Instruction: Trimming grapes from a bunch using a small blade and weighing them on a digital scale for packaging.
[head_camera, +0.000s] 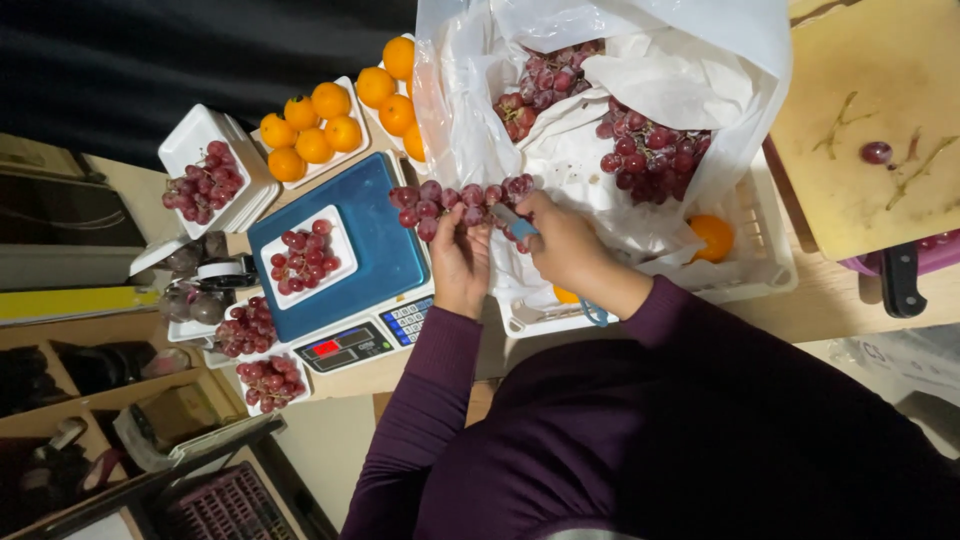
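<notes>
a long bunch of round dark-red grapes (462, 203) hangs between blue weighing scale (340, 255) and white plastic bag (560, 150). left hand (460, 255) pinches it from below; right hand (565, 245) clasps blue-handled scissors (515, 222) against it.

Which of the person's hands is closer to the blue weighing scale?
Left. The left hand holds the grape bunch right beside the weighing scale's right edge. The right hand, gripping scissors, is farther off, over the white crate.
</notes>
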